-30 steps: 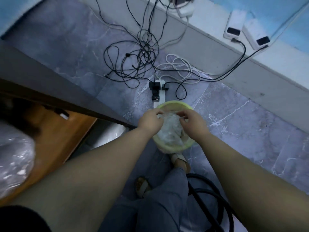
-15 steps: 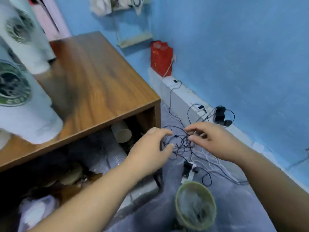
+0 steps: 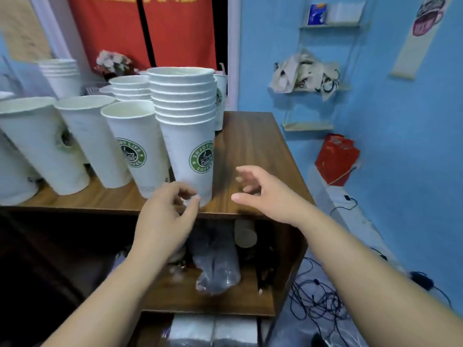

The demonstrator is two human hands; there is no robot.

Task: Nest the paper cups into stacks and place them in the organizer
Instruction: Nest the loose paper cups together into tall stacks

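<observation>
Head view: a second ago I was bent over a bin on the floor, both hands busy with crumpled plastic. Now I have looked up to the wooden table (image 3: 253,151) and both hands have come up empty. My left hand (image 3: 167,214) is loosely curled, with its fingertips at the foot of the tall nested stack (image 3: 186,136); I cannot tell whether they touch it. My right hand (image 3: 265,194) is spread open just to the stack's right, apart from it.

Single cups (image 3: 135,146) stand loose beside the stack, with shorter stacks (image 3: 130,87) behind. I judge the rubbish is dealt with and nesting resumes. I cannot make out the organizer.
</observation>
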